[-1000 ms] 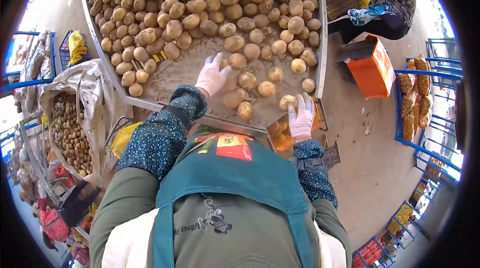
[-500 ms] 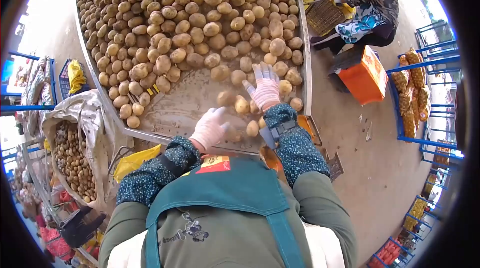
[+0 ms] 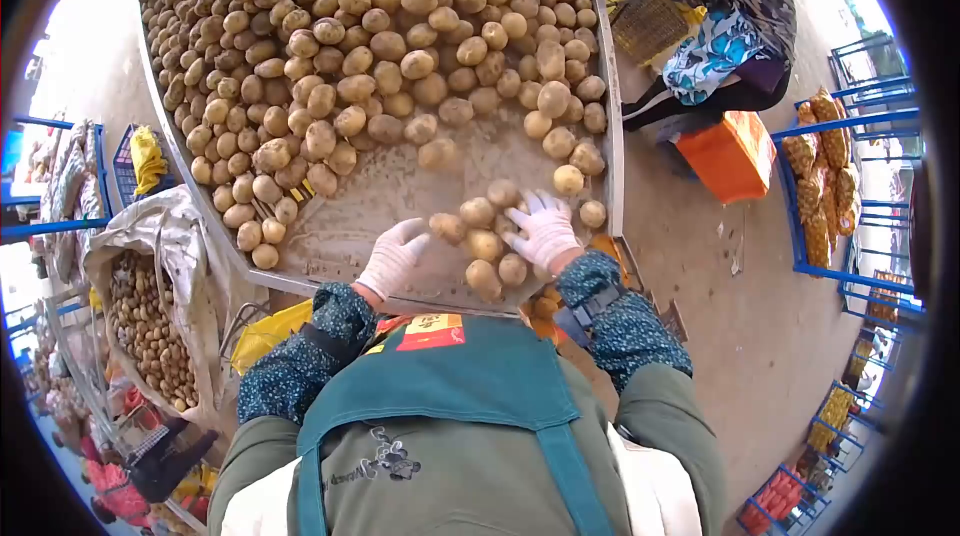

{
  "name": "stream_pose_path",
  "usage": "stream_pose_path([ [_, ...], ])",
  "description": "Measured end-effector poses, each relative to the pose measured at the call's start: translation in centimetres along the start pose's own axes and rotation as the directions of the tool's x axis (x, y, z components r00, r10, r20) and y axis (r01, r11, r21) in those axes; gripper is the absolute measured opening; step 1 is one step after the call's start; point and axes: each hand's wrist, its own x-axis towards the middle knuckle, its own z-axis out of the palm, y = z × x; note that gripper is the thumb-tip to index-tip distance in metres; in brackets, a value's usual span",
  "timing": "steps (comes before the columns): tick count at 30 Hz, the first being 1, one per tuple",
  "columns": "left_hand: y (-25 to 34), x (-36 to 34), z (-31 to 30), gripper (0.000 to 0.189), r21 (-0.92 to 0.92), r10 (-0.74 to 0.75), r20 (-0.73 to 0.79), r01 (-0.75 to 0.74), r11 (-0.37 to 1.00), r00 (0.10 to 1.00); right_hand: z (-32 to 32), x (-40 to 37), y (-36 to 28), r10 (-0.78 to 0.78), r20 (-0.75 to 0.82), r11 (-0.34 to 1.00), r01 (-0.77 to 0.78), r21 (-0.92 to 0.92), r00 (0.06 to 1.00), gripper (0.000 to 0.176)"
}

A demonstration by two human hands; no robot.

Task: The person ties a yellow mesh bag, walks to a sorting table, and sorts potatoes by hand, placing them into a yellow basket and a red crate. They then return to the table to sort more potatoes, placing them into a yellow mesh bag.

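Note:
A metal-edged sorting table (image 3: 616, 166) carries a big heap of potatoes (image 3: 380, 16). Near its front edge lies a small cluster of potatoes (image 3: 480, 226). My right hand (image 3: 545, 229), in a pale glove, rests against the right side of this cluster with its fingers spread. To the left of the cluster, my left hand (image 3: 395, 254), gloved too, hovers or rests over the table surface, fingers apart, holding nothing. Below the right wrist, more potatoes show in an orange container (image 3: 612, 251) at the table's edge.
A large pale sack (image 3: 190, 246) of small potatoes stands at the left, beside a yellow bag (image 3: 272, 334). At the upper right a person (image 3: 745, 21) sits near an orange box (image 3: 728, 156). Blue racks (image 3: 850, 126) with filled net bags line the right side.
My right hand has moved down toward the front edge, and the potatoes by it have shifted and bunched together. My left hand has moved slightly left, away from them.

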Motion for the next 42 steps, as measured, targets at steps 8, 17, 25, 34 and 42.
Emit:
stream_pose_path([
  [8,2.1,2.7,-3.4,0.041,0.799,0.71,-0.138,-0.347,0.492,0.69,-4.4,6.0,9.6,0.325,-0.465,0.946,-0.287,0.153,0.823,0.057],
  [17,0.0,-0.3,-4.7,0.045,0.866,0.689,-0.12,-0.264,0.425,0.715,-3.6,4.5,6.4,0.078,-0.093,0.996,-0.074,0.048,0.993,0.054],
  [25,-4.6,-6.8,-6.7,0.056,0.962,0.593,-0.081,-0.093,0.257,0.801,-10.6,15.2,14.2,0.336,-0.516,0.929,-0.186,0.321,0.788,0.054],
  [34,-4.2,-6.5,-6.8,0.047,0.958,0.588,-0.06,-0.119,0.261,0.807,-12.7,21.9,7.9,0.702,0.056,0.705,-0.703,0.094,0.71,0.095],
  [42,-4.6,-6.5,-7.1,0.036,0.946,0.595,-0.041,-0.16,0.281,0.803,-5.1,10.8,4.2,0.324,-0.121,0.943,-0.33,-0.033,0.938,0.068],
])
